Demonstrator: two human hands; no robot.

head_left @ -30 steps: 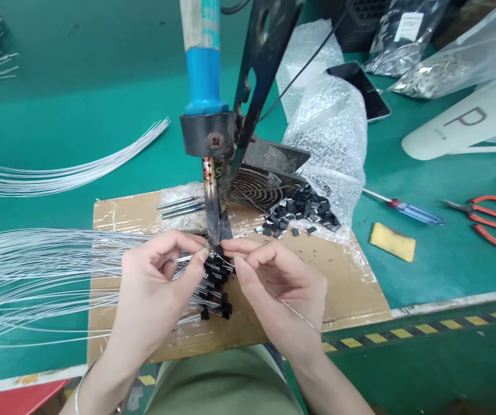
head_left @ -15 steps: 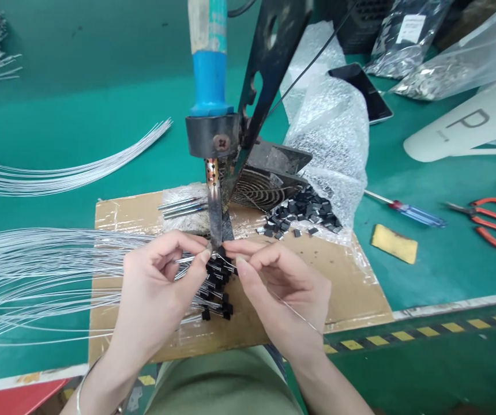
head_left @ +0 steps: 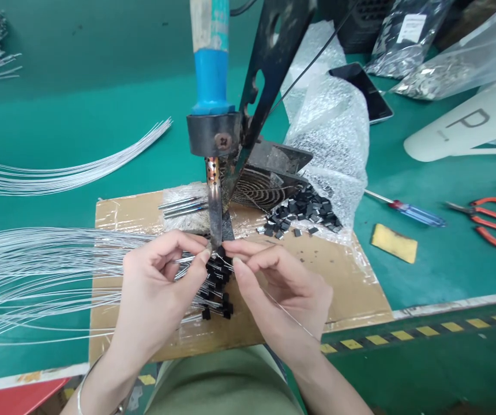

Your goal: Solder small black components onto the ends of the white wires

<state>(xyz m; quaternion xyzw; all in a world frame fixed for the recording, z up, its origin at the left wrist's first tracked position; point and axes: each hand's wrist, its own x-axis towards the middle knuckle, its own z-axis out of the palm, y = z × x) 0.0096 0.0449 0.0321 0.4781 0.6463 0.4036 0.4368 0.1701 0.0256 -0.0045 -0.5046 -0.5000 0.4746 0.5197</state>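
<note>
A soldering iron [head_left: 211, 80] with a blue handle hangs tip-down in a black clamp [head_left: 213, 134]. My left hand [head_left: 157, 288] pinches a thin wire close to the tip, and its fingertips partly hide the end. Thumb and forefinger of my right hand [head_left: 291, 288] are closed on a strand of solder wire [head_left: 293, 318], which trails back across the palm. A small black part [head_left: 221, 252] sits at the tip between both hands; which fingers hold it I cannot tell. Under the hands lie several wires ending in black connectors [head_left: 226, 305].
Grey wires [head_left: 36, 253] spread leftward from a cardboard sheet [head_left: 343, 288]. Behind the iron stands a fan [head_left: 260, 187], with loose black parts [head_left: 304, 210] beside it on bubble wrap [head_left: 330, 127]. Rightward lie a yellow sponge [head_left: 394, 243], a screwdriver [head_left: 416, 213] and red-handled scissors [head_left: 490, 219].
My right hand has shifted very slightly left, toward the iron's tip, with the solder wire still pinched. My left hand has stayed in place. The iron appears slightly shifted in view.
</note>
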